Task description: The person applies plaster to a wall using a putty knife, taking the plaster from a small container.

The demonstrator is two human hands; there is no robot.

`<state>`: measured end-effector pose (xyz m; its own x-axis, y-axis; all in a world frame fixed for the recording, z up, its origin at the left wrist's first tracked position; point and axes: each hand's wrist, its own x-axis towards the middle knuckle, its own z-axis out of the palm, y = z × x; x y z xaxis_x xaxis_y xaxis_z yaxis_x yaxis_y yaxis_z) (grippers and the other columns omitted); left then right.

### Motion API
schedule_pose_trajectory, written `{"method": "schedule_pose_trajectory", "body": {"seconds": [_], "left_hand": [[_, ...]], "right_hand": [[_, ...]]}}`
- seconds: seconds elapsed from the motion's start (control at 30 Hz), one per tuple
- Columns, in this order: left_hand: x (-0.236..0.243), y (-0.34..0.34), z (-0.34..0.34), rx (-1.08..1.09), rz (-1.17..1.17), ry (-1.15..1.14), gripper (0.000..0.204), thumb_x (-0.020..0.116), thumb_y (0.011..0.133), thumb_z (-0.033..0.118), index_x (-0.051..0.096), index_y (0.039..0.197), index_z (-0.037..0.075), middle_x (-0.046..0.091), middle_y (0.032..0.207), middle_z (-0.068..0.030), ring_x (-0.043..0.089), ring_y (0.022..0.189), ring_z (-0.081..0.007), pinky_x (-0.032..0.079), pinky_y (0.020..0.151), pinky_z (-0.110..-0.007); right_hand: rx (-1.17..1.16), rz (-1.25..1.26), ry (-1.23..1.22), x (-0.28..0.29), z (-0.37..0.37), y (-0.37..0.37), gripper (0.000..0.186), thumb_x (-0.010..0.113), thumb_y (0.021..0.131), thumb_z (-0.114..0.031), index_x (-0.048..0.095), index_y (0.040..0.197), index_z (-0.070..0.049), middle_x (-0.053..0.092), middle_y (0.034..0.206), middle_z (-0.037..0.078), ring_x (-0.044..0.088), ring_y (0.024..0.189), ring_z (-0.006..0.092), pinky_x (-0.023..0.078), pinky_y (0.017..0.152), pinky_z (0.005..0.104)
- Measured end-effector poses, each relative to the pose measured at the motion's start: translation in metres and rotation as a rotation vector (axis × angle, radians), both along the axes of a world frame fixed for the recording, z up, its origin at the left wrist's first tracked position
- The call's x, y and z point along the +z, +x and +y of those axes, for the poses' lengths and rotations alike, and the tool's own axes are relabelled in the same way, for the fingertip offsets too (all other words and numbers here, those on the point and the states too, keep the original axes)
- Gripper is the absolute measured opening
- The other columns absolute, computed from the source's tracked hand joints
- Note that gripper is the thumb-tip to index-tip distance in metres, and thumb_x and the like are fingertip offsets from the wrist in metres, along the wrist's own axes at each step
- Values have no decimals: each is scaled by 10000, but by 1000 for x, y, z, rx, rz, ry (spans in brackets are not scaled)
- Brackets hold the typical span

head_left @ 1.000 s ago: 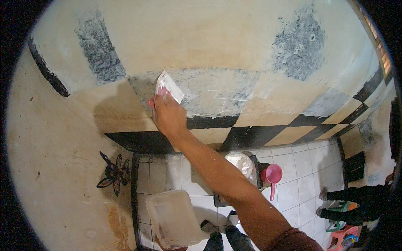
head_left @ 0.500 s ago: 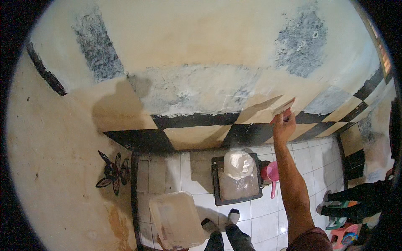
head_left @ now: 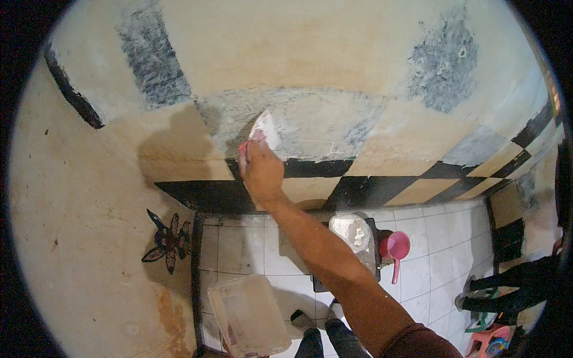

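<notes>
My right hand (head_left: 261,173) is closed round the reddish handle of a putty knife (head_left: 263,126). White paste coats the blade, which is held at the wall over a pale, whitened patch (head_left: 304,128) above a row of black painted squares. Whether the whole blade edge touches the wall I cannot tell. On the floor under my forearm, a clear bag of white paste (head_left: 351,231) rests on a dark tray (head_left: 321,283), which the arm partly covers. No part of my left hand shows.
Beside the tray is a pink dipper (head_left: 396,246). A translucent plastic lid or bin (head_left: 249,316) lies left of my feet (head_left: 302,320). Another person's legs (head_left: 507,292) come in at the right, near a reddish plastic stool (head_left: 486,340). A painted flower (head_left: 169,241) marks the left wall.
My right hand has swept the putty knife leftward along the wall, from the beige square to the whitened patch. My forearm now crosses in front of the tray. The view has shifted slightly.
</notes>
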<state>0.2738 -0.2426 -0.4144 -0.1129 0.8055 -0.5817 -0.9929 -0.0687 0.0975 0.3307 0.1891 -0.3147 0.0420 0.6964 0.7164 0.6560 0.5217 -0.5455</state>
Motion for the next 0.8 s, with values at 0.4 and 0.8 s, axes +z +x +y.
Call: {"method": "schedule_pose_trajectory", "body": {"seconds": [0.4,0.8], "left_hand": [[12,12,24,-61,120,-130,730,428,875,595,287,1476,203,278,1525,-108,283,1375,-367,231,1099,-603],[14,35,43,-152,148,-89,766,455,851,625,279,1477,220,264,1531,-105,290,1372,-371,237,1088,-621]], "right_hand": [[254,1532,-485,-69,-37,159,168,653,855,-94,613,1016,-62,650,915,54,628,764,134,492,595,253],[232,1586,-492,-4,41,200,87,580,867,-99,518,876,-39,606,831,66,592,707,174,528,619,297]]}}
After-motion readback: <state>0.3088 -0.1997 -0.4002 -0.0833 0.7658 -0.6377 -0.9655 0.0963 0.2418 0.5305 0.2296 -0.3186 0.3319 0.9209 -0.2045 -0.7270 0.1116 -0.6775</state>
